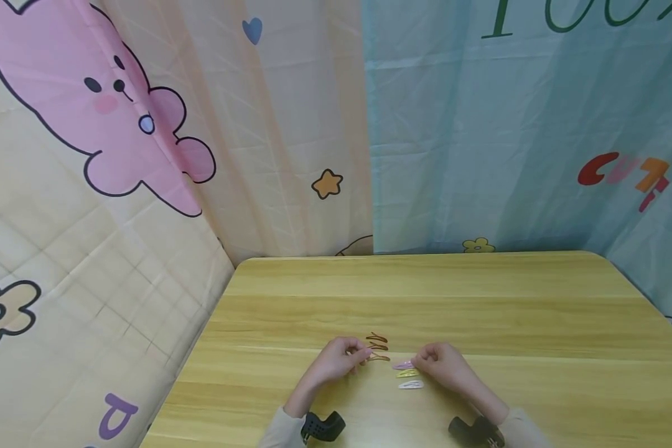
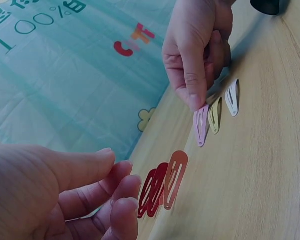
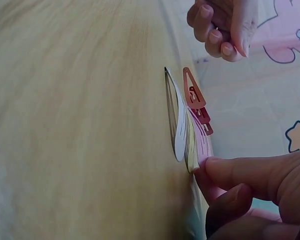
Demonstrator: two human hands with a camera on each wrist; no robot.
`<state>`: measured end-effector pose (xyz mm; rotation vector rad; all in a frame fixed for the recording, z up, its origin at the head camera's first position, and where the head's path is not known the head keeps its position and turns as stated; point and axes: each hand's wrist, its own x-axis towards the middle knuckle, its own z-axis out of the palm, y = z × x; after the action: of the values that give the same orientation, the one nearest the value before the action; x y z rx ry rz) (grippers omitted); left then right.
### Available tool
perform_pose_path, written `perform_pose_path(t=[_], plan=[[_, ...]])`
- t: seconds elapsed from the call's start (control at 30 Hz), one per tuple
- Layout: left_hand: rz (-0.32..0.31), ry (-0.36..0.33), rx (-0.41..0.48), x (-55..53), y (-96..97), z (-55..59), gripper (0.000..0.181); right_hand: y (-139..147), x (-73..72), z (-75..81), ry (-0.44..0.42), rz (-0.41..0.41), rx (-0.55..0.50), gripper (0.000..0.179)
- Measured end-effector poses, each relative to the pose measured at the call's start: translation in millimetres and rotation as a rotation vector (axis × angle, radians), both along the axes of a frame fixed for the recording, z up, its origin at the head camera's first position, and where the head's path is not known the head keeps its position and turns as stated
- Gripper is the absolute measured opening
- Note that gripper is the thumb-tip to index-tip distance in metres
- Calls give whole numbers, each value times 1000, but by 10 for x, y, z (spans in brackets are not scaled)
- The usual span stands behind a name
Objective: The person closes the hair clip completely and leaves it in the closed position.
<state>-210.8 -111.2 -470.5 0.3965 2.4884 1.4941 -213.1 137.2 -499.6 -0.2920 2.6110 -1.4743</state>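
My right hand (image 1: 442, 367) pinches the wide end of a pink snap hair clip (image 2: 200, 130) between thumb and index finger; the clip's narrow end seems at the tabletop. Beside it lie a yellow hair clip (image 2: 215, 116) and a white hair clip (image 2: 232, 98). My left hand (image 1: 338, 359) hovers just left of an orange-brown hair clip (image 2: 175, 181) and two dark red hair clips (image 2: 157, 192), which lie in a close row. Its fingers are loosely bent, thumb near the index fingertip, and nothing shows between them.
Both groups of clips lie near the middle of a wood-grain table (image 1: 481, 305). Patterned curtains (image 1: 291, 124) hang along its back and left side. A black wrist device (image 1: 323, 427) sits on each forearm.
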Motion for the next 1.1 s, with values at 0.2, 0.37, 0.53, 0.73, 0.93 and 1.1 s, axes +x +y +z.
perform_pose_path(t=[0.2, 0.37, 0.53, 0.73, 0.93, 1.1], plan=[[0, 0, -5, 10, 6, 7, 22, 3, -1, -8, 6, -20, 21, 12], [-5, -4, -11, 2, 2, 1, 22, 9, 4, -2, 3, -24, 16, 13], [-8, -10, -21, -2, 0, -5, 22, 15, 5, -8, -3, -24, 10, 14], [-12, -11, -18, 2, 2, -1, 22, 17, 9, -8, -7, -31, 4, 13], [-19, -19, -17, -1, 3, -17, 22, 21, 16, 12, -7, -28, 12, 14], [-19, -19, -17, -2, -7, -20, 23, 12, -3, -6, -14, -52, 28, 14]])
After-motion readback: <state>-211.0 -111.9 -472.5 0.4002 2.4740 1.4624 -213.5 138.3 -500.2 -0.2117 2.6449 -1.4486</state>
